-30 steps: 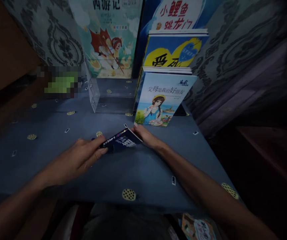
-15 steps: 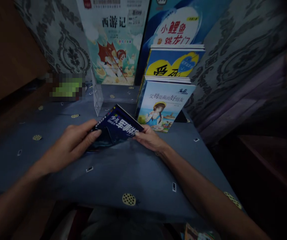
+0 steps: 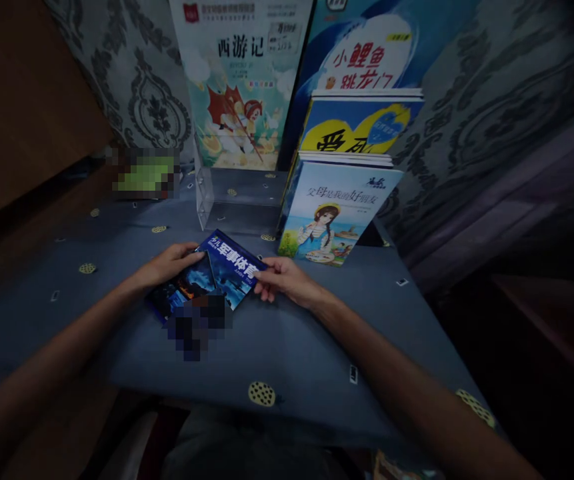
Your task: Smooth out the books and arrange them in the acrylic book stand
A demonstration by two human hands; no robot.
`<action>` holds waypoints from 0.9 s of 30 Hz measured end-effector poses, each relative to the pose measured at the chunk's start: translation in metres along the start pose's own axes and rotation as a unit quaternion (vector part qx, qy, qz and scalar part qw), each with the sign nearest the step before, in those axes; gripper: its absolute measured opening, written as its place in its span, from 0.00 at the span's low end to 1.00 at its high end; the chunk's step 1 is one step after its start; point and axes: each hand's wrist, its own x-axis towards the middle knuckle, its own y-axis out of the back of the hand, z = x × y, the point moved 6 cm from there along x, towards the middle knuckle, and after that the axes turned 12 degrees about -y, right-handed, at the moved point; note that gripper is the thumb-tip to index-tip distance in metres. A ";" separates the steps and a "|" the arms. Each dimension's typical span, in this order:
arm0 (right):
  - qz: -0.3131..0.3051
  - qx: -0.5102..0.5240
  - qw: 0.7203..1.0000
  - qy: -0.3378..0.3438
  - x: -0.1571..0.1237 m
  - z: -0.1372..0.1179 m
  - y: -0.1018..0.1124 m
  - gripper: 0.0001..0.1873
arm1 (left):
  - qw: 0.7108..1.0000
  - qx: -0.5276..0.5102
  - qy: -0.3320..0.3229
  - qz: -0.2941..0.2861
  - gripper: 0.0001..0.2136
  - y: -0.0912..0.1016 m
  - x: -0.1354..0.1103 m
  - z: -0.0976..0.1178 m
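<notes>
While aslant, book [image 3: 231, 270] between fingers [image 3: 267, 285]

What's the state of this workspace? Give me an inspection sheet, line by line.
Surface: table cloth, blue-grey with dotted patches.
Job's things: dark blue book, cover up, low over the cloth, held at both ends.
Clutter: clear stand; girl-cover book leaning upright, yellow-and-blue book behind it; two large picture books against the wall.
Grippers: left hand grips the book's left end; right hand pinches its right edge in its fingers.
Cables: nothing seen.
Surroundings: patterned wallpaper; right side too dark to tell.
</notes>
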 end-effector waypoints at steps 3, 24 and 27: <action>0.114 -0.138 0.984 0.016 -0.001 0.000 0.013 0.15 | 0.968 0.247 -0.030 0.004 0.24 0.006 -0.005 0.006; 0.149 -0.513 0.803 0.263 0.030 -0.022 -0.015 0.18 | 0.933 0.326 -0.148 0.039 0.19 -0.031 0.008 0.003; 0.155 -0.497 0.808 0.274 0.002 -0.010 -0.005 0.17 | 0.932 0.331 -0.147 0.037 0.20 -0.031 0.009 0.000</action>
